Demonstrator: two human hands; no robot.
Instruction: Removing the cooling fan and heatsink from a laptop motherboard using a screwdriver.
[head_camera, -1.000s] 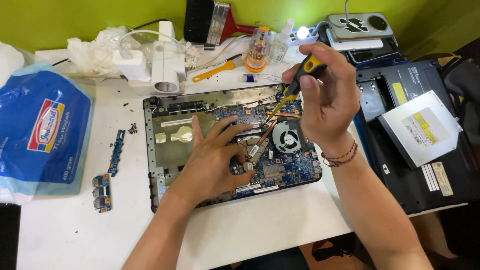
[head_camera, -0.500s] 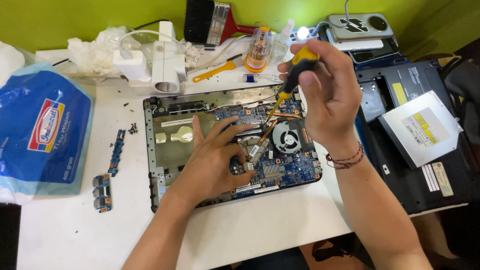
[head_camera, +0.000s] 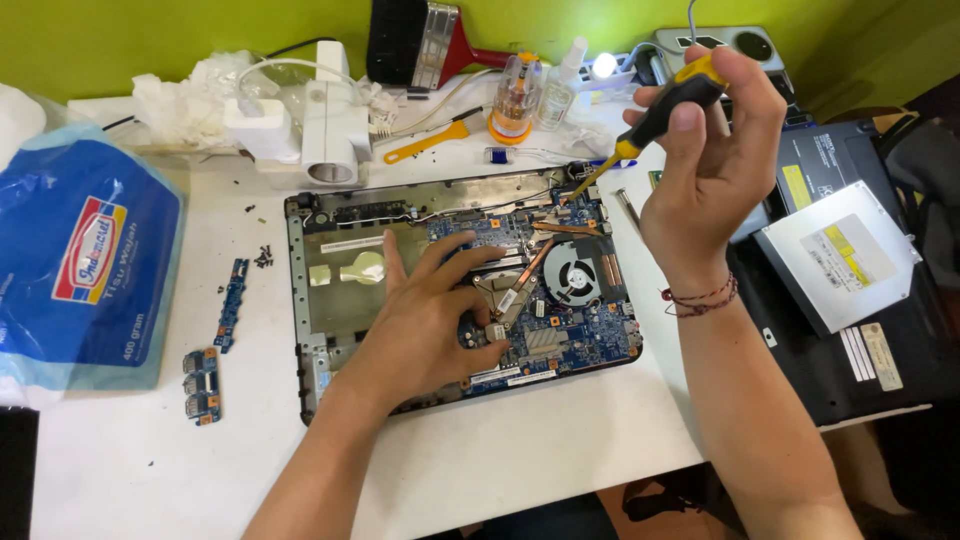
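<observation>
The right hand (head_camera: 710, 160) grips a yellow-and-black screwdriver (head_camera: 650, 125), tip at the far right corner of the opened laptop base (head_camera: 460, 290) on the worktop (head_camera: 560, 440). The left hand (head_camera: 430, 320) rests spread-fingered on the blue board (head_camera: 560, 340), holding nothing. Judging by this, a corner screw is being worked; the tip needs firm, straight seating.

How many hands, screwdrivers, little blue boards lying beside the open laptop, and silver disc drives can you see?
Hands: 2, the left hand and the right hand
Screwdrivers: 1, the yellow and black screwdriver
Small blue boards: 2, the long board and the short board
Disc drives: 1, the silver disc drive
Total: 6
</observation>
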